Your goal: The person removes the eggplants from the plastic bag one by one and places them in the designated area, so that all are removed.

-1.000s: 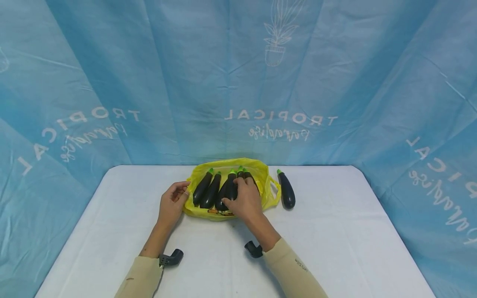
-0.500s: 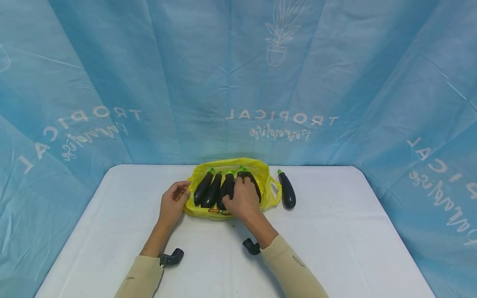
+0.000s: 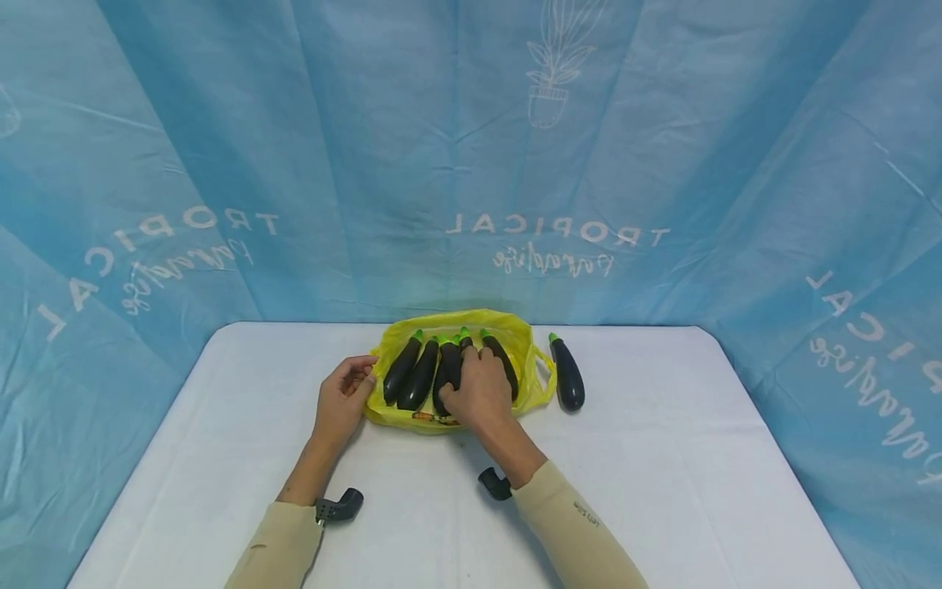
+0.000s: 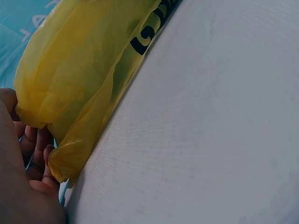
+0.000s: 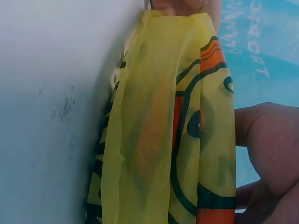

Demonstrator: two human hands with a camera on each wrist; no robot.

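A yellow plastic bag (image 3: 393, 419) lies on its side on the table, its mouth held wide. Inside it several dark eggplants (image 3: 401, 370) with green stem ends lie side by side. My left hand (image 3: 344, 397) pinches the bag's left edge; in the left wrist view its fingers curl at the yellow film (image 4: 70, 88). My right hand (image 3: 482, 393) reaches over the bag's near rim and grips an eggplant (image 3: 466, 338) in the middle of the row, partly hidden by the fingers. In the right wrist view, the printed bag side (image 5: 149, 116) hides the fingertips.
To the right of the bag, outside it, a single eggplant (image 3: 567, 375) lies on the white table (image 3: 662, 491). The bag's handle loop (image 3: 543, 376) sticks out toward it. Behind the table hangs a blue printed curtain (image 3: 383, 164).
The gripped eggplant has shifted slightly left, opening a gap beside the rightmost one in the bag. My left hand stays at the bag's edge.
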